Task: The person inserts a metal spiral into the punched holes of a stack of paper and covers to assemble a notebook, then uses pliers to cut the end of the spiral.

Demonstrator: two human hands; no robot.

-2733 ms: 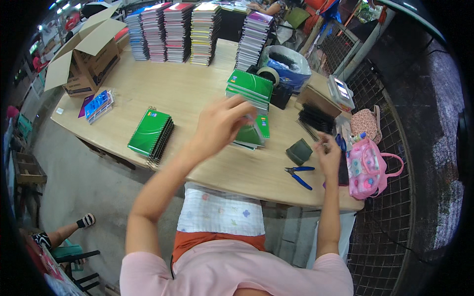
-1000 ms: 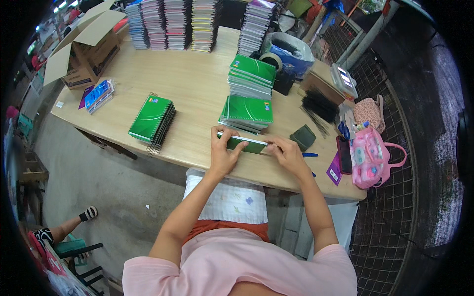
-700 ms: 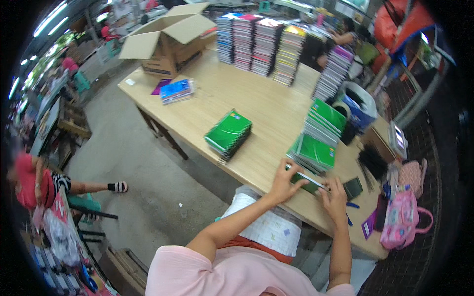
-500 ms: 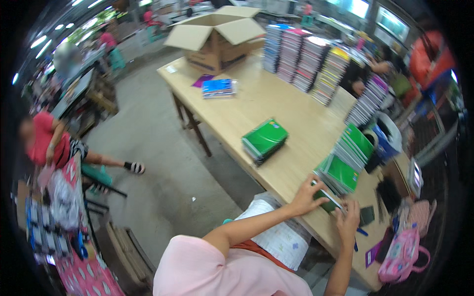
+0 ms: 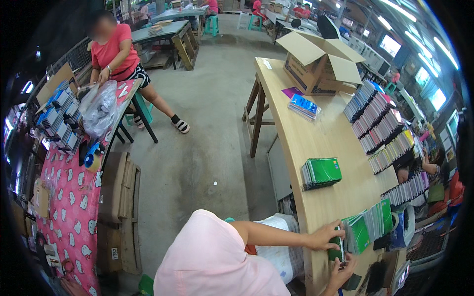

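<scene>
At the near right part of the wooden table, a small green notebook [image 5: 336, 250] is held on edge between both hands. My left hand [image 5: 323, 237] grips its far end, with the fingers curled over it. My right hand [image 5: 342, 270] pinches its near end. Right beside it stand green spiral notebooks [image 5: 358, 233] in a leaning row. Farther along the table, apart from my hands, lies a neat stack of green notebooks [image 5: 322, 172].
On the wooden table [image 5: 281, 98] are an open cardboard box [image 5: 316, 64], a wrapped blue notebook pack [image 5: 303, 106] and tall notebook stacks [image 5: 377, 123]. To the left, a person in a red shirt [image 5: 118, 47] handles plastic bags at a pink-covered table [image 5: 69, 207].
My view has swung left, so the table now sits farther right and the pink-covered table shows more fully. Both hands still hold the green notebook beside the row.
</scene>
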